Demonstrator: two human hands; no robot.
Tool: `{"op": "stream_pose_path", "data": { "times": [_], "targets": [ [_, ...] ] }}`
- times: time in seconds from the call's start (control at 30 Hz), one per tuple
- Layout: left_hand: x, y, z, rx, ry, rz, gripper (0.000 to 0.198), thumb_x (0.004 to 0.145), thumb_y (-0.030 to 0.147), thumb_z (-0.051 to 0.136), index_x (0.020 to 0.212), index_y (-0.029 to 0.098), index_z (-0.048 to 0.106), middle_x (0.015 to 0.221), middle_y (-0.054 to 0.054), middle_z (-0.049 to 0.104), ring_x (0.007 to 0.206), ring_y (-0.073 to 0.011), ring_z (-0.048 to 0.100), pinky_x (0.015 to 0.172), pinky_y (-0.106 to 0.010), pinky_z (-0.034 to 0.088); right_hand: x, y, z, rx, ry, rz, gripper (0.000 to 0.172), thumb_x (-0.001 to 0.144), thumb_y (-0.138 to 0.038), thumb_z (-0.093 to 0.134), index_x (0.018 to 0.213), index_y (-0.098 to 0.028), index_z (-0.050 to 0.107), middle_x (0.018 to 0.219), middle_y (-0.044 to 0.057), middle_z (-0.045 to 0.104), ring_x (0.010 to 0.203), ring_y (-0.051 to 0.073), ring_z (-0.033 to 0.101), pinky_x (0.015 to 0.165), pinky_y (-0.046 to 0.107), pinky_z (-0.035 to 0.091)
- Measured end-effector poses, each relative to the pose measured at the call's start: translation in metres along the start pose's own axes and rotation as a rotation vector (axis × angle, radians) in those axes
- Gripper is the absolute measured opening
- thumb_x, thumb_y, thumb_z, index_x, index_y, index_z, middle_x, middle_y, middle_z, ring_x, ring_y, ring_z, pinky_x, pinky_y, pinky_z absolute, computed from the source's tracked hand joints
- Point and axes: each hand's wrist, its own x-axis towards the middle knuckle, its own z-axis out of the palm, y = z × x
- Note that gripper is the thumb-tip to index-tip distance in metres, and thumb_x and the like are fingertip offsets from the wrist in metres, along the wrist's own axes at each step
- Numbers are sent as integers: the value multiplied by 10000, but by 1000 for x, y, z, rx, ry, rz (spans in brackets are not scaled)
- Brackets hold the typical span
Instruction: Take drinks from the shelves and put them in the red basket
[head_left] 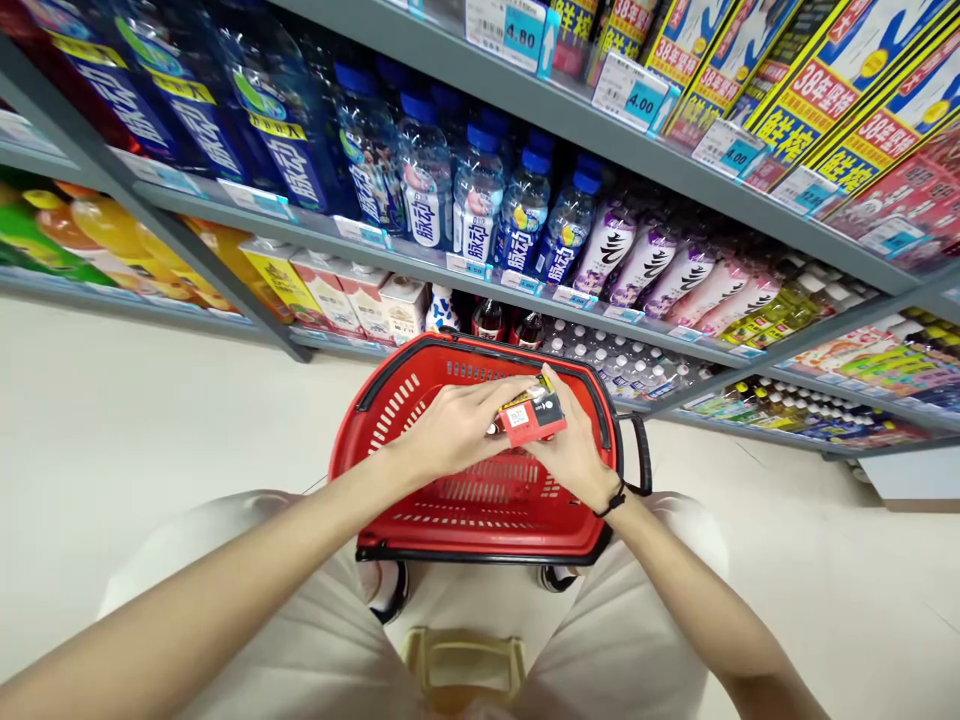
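**Two-Hand Grip on a Small Carton Above the Red Basket**

Nearest the lens, both of my forearms run up from the bottom corners and converge over the basket, with my pale trouser legs below them and a yellowish stool seat showing between my knees.

Grip state: my left hand (457,430) has its fingers curled shut around the near-left side of the small carton (532,415), thumb side against its end. My right hand (574,440) closes on the same carton from the right, fingers wrapped over its far edge and the palm beneath it. Both hands are in contact with the carton and with each other at the fingertips. A dark band sits on my right wrist.

Carton position: it is held level, clear of the basket floor, above the far half of the red basket (375,420). Its upper face is red and dark with a white code label; a yellow panel shows at the far end.

Basket: red slotted plastic with a black rim, standing on the floor just ahead of my knees. A black handle (641,455) hangs off its right side.

Surroundings: grey shelving (600,125) rises beyond the basket. Blue-capped bottles (476,200) stand on the middle tier, purple pouches to their right, juice cartons lower left, and price tags along the shelf edges.
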Motion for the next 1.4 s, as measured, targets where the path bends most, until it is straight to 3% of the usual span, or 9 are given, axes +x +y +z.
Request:
{"op": "stream_pose_path", "data": {
  "times": [0.17, 0.3, 0.43, 0.53, 0.77, 0.9, 1.03, 1.17, 1.4],
  "targets": [
    [-4, 1, 7, -47, 47, -62, 470, 1032, 427, 661, 1398, 143, 582, 1189, -129, 797, 979, -242, 813, 799, -280, 639, -2, -1, 4, 32, 95, 5, 812, 890, -320, 782, 1614, -206, 430, 1581, 165, 555, 1465, 318, 544, 1219, 525, 473],
    [-1, 5, 7, -135, 5, -160, 574, 982, 422, 722, 1468, 158, 571, 1285, -136, 761, 1118, -259, 772, 941, -320, 622, -2, -1, 5, 100, 127, 50, 619, 808, -304, 821, 1386, -189, 632, 1435, 153, 679, 1337, 325, 649, 1162, 495, 519],
    [10, 11, -2, -262, -67, -343, 697, 914, 440, 791, 1519, 200, 545, 1414, -127, 683, 1271, -288, 684, 1092, -397, 554, -1, -4, 4, 176, -1, 219, 388, 741, -338, 859, 1066, -192, 705, 1057, 91, 801, 1009, 302, 757, 946, 438, 610],
    [16, 12, -7, -444, -107, -553, 747, 803, 487, 880, 1430, 208, 584, 1276, -97, 738, 1091, -285, 737, 969, -388, 596, -2, -12, 5, 310, -73, 278, 341, 746, -316, 840, 1026, -200, 684, 990, 58, 801, 919, 261, 761, 876, 385, 615],
    [20, 6, -2, -844, 46, -965, 577, 666, 455, 949, 1035, 182, 600, 903, -26, 724, 771, -195, 687, 713, -300, 557, -2, -28, 11, 634, -144, 403, 417, 789, -408, 835, 1081, -213, 610, 1038, 63, 779, 944, 227, 760, 812, 339, 605],
    [23, 5, -2, -854, 67, -1038, 552, 660, 507, 933, 957, 176, 604, 855, -23, 696, 759, -189, 670, 712, -296, 543, 1, -28, 13, 791, -196, 467, 457, 745, -467, 883, 1008, -221, 602, 1011, 61, 766, 905, 222, 755, 817, 349, 617],
    [24, 2, -3, -948, 75, -1054, 532, 788, 643, 800, 992, 183, 626, 939, -52, 706, 787, -188, 665, 682, -284, 549, 4, -27, 6, 1000, -274, 484, 479, 772, -563, 854, 1000, -212, 621, 946, 76, 762, 902, 255, 763, 769, 365, 636],
    [25, -3, -5, -1151, 68, -1036, 561, 811, 617, 808, 1136, 186, 654, 1087, -80, 730, 794, -165, 659, 621, -244, 546, 3, -23, -7, 1231, -468, 515, 571, 820, -703, 707, 1004, -169, 622, 771, 86, 736, 676, 249, 741, 527, 310, 588],
    [26, -4, -3, -1211, 38, -1218, 471, 799, 578, 845, 807, 132, 694, 654, -57, 645, 540, -111, 539, 451, -202, 413, 7, -26, -24, 1368, -745, 764, 787, 881, -820, 124, 1059, -176, 540, 678, 122, 724, 371, 221, 603, 287, 254, 372]
  ]
}}
